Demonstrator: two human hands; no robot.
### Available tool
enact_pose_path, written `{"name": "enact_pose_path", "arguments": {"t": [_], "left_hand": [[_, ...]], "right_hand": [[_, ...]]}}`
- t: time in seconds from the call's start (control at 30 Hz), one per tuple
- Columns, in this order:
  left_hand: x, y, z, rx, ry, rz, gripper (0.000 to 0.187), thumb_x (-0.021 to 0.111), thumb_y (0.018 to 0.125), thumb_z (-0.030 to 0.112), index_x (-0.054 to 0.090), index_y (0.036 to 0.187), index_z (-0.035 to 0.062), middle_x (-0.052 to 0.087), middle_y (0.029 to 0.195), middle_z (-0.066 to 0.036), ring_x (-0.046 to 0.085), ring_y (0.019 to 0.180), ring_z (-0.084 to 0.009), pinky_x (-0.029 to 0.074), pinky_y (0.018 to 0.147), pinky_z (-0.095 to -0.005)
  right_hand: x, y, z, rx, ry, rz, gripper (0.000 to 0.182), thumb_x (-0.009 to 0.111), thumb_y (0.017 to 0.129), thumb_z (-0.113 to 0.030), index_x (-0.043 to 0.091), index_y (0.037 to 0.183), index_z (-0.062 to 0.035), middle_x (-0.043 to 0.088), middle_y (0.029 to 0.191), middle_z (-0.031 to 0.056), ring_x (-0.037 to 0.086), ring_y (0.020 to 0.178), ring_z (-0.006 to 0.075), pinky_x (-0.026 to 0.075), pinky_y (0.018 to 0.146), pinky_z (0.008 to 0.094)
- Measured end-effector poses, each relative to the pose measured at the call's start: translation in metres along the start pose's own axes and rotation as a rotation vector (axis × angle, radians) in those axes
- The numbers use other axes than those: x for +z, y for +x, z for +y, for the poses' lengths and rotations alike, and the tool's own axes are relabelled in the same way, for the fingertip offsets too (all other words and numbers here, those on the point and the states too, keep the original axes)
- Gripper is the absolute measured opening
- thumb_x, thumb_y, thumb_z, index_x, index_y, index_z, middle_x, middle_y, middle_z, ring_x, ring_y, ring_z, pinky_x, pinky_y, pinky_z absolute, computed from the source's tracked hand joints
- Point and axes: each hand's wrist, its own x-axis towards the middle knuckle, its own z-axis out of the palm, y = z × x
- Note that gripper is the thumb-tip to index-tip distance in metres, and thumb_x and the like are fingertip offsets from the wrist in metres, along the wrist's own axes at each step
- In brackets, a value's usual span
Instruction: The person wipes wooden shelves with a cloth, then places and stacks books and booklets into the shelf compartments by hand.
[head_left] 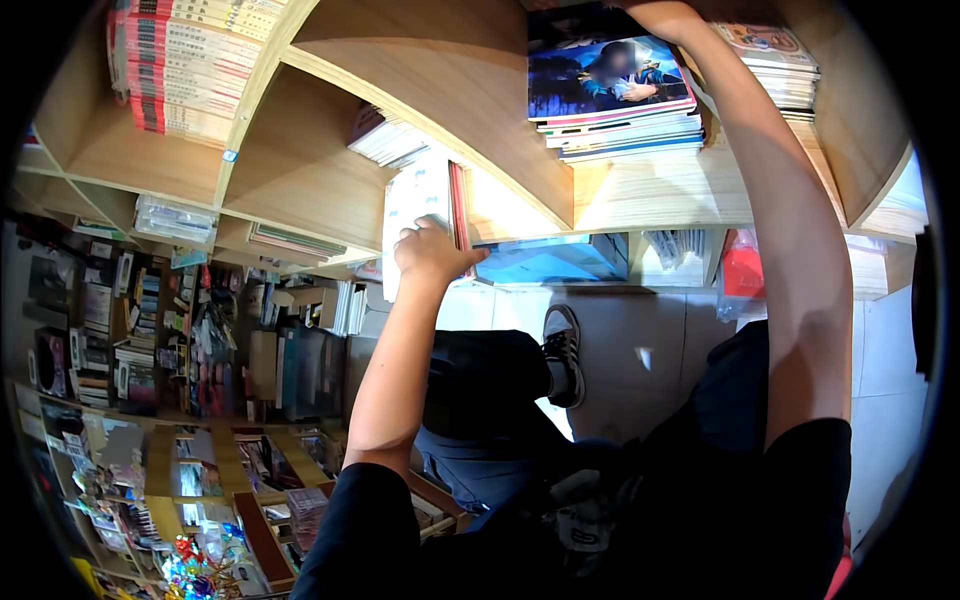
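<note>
Our left hand (430, 252) has its fingers clamped on upright books (425, 205), spines vertical; our right hand's fingers, above the magazine stack (612, 90), are hidden, state unclear.

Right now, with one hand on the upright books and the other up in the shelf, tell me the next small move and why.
Probably ease the upright books into the wooden shelf. The left hand grips their lower edge, and they stand outside the compartment. The right hand reaches behind the stacked magazines, largely hidden, so its grip cannot be told.
</note>
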Motion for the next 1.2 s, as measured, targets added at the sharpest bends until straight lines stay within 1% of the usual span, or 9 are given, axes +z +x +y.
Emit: {"name": "enact_pose_path", "arguments": {"t": [0.1, 0.3, 0.6, 0.63, 0.8, 0.87, 1.0, 1.1, 1.2], "left_hand": [[0.006, 0.015, 0.003, 0.014, 0.103, -0.043, 0.119, 0.077, 0.062, 0.064, 0.033, 0.137, -0.0165, 0.063, 0.114, -0.024, 0.061, 0.111, -0.0334, 0.053, 0.086, -0.0335], [-0.001, 0.009, 0.025, -0.056, 0.094, -0.041, 0.112, 0.079, 0.061, 0.049, 0.030, 0.136, -0.0189, 0.070, 0.100, -0.018, 0.070, 0.093, -0.0286, 0.054, 0.080, -0.0332], [0.020, 0.018, 0.021, -0.117, 0.263, -0.066, 0.096, 0.073, 0.071, 0.033, 0.026, 0.137, -0.0174, 0.068, 0.108, -0.018, 0.070, 0.095, -0.0269, 0.054, 0.079, -0.0324], [0.023, 0.016, 0.016, -0.071, 0.190, -0.078, 0.098, 0.072, 0.072, 0.030, 0.018, 0.139, -0.0173, 0.067, 0.102, -0.026, 0.069, 0.092, -0.0355, 0.056, 0.064, -0.0408], [0.027, 0.002, 0.010, -0.053, 0.156, 0.002, 0.095, 0.071, 0.075, 0.027, 0.017, 0.142, -0.0135, 0.068, 0.101, -0.022, 0.070, 0.091, -0.0337, 0.056, 0.066, -0.0392], [0.025, 0.001, 0.005, -0.028, 0.184, 0.027, 0.095, 0.073, 0.070, 0.023, 0.021, 0.140, -0.0150, 0.071, 0.097, -0.019, 0.071, 0.089, -0.0298, 0.056, 0.074, -0.0339], [0.015, -0.007, -0.034, 0.079, 0.147, 0.070, 0.070, 0.066, 0.077, 0.024, 0.032, 0.128, -0.0085, 0.070, 0.093, -0.024, 0.071, 0.087, -0.0363, 0.056, 0.076, -0.0398], [-0.017, -0.014, -0.071, 0.130, 0.083, 0.091, 0.054, 0.061, 0.080, 0.025, 0.035, 0.119, -0.0023, 0.068, 0.090, -0.028, 0.069, 0.084, -0.0414, 0.056, 0.075, -0.0474], [-0.024, 0.003, -0.141, 0.246, -0.090, 0.186, 0.062, 0.064, 0.080, 0.030, 0.037, 0.124, -0.0037, 0.064, 0.101, -0.031, 0.067, 0.088, -0.0411, 0.053, 0.081, -0.0472]], "right_hand": [[-0.002, 0.000, 0.000, -0.026, -0.014, -0.010, 0.076, 0.066, 0.078, -0.045, 0.051, 0.130, 0.0089, 0.054, 0.130, 0.0305, 0.053, 0.123, 0.0369, 0.043, 0.102, 0.0353], [-0.009, -0.004, -0.010, 0.007, -0.003, -0.022, 0.073, 0.066, 0.078, -0.045, 0.054, 0.126, 0.0078, 0.057, 0.126, 0.0293, 0.055, 0.120, 0.0376, 0.044, 0.100, 0.0355], [-0.018, -0.009, -0.026, -0.036, -0.105, 0.026, 0.065, 0.066, 0.077, -0.042, 0.058, 0.123, 0.0032, 0.058, 0.125, 0.0273, 0.055, 0.120, 0.0376, 0.045, 0.100, 0.0377], [-0.020, -0.008, -0.026, -0.056, -0.143, 0.001, 0.063, 0.066, 0.078, -0.041, 0.059, 0.122, 0.0024, 0.058, 0.125, 0.0268, 0.055, 0.119, 0.0377, 0.045, 0.099, 0.0385], [-0.021, -0.006, -0.018, -0.051, -0.227, 0.013, 0.059, 0.065, 0.079, -0.041, 0.060, 0.122, -0.0001, 0.057, 0.127, 0.0248, 0.056, 0.118, 0.0370, 0.045, 0.099, 0.0390], [-0.025, -0.007, -0.024, -0.058, -0.267, 0.026, 0.057, 0.064, 0.080, -0.041, 0.060, 0.122, -0.0013, 0.057, 0.128, 0.0239, 0.056, 0.118, 0.0367, 0.045, 0.099, 0.0393], [-0.044, -0.022, -0.040, -0.053, -0.275, 0.113, 0.054, 0.064, 0.081, -0.041, 0.061, 0.121, -0.0032, 0.060, 0.123, 0.0232, 0.057, 0.116, 0.0359, 0.046, 0.099, 0.0392], [-0.067, -0.030, -0.048, -0.041, -0.289, 0.022, 0.050, 0.064, 0.082, -0.040, 0.062, 0.115, -0.0027, 0.061, 0.120, 0.0245, 0.058, 0.113, 0.0376, 0.047, 0.095, 0.0407], [-0.075, -0.032, -0.050, -0.020, -0.277, -0.003, 0.048, 0.063, 0.081, -0.039, 0.063, 0.112, -0.0022, 0.061, 0.118, 0.0254, 0.059, 0.111, 0.0382, 0.048, 0.094, 0.0419]]}}
